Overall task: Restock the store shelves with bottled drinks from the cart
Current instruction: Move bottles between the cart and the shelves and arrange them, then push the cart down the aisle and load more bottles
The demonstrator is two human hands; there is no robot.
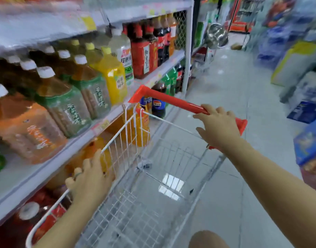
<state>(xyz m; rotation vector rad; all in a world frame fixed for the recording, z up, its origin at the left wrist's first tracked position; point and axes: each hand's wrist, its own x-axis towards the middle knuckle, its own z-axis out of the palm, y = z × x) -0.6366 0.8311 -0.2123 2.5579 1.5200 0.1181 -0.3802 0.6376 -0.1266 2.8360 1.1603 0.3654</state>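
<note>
- My right hand (219, 127) was clasped over the red handle (175, 101) at the cart's (135, 203) far end, fingers over the top and thumb underneath. I judged that grip was for steering.
- My left hand (90, 178) lay across the cart's left rim (118, 132) with fingers spread and fairly straight, pinching nothing. It seemed there to steady the basket and keep it off the shelf edge.
- The bottled drinks (64, 104) stood upright in rows on the shelves (153, 76), all to the cart's left. The tiers ran above and below its rim, with labels facing the aisle so shoppers could read them.
- Through the cart's wire floor I saw only floor tiles and no bottle, so I took the unloading to be about finished.
- The cart sat just beside the shelving, close enough that a bottle could pass across without a step.
- The picture was blurred at its edges, so goods right of the cart were hard to name.
</note>
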